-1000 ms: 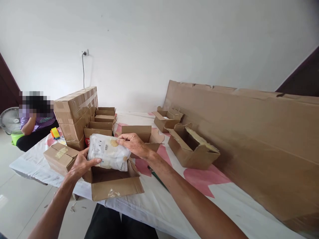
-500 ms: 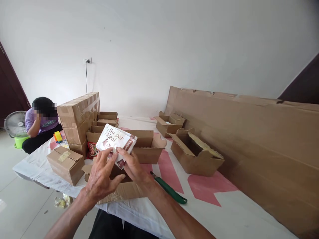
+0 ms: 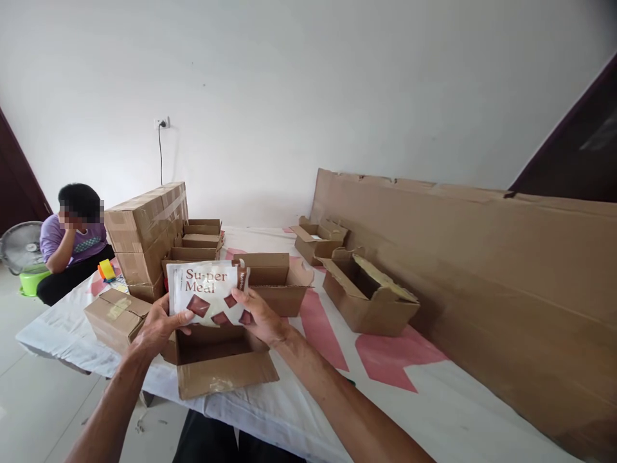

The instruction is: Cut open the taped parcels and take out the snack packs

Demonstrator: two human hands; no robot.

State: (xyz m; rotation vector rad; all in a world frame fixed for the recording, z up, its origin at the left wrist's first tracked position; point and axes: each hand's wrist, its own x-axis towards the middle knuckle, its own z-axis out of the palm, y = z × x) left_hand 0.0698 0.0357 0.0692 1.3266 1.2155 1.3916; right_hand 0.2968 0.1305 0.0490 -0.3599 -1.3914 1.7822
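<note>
Pinching a flat, white plastic pouch (image 3: 208,292) with brown lettering and brown square motifs, your left hand (image 3: 161,326) grips its lower left corner, and your right hand (image 3: 260,316) its right edge. Both thumbs press on the printed front; the fingers behind are mostly hidden. The pouch is held face toward you, above a brown, rectangular cardboard box (image 3: 226,376) whose near flap folds outward; whether the two touch, you cannot tell. Your right forearm crosses the white cloth with pink shapes (image 3: 482,399), and a small green tip (image 3: 351,381) shows beside it, the rest covered.

To the left of your left hand, near it, lies a closed, taped brown carton (image 3: 113,315). Just beyond the pouch, which partly blocks your view of it, stands a second open brown box (image 3: 282,297). Apart to the right is a deep open carton with ragged flaps (image 3: 371,305); a smaller open carton (image 3: 315,247) sits farther back. A long brown cardboard sheet (image 3: 457,257) stands upright along that side.

Beyond the closed carton, a yellow-and-orange tape dispenser (image 3: 107,271) lies beside a stack of taped brown cartons (image 3: 142,225). Past the table, a person in a purple top (image 3: 72,241) is beside a round grey fan (image 3: 22,247).
</note>
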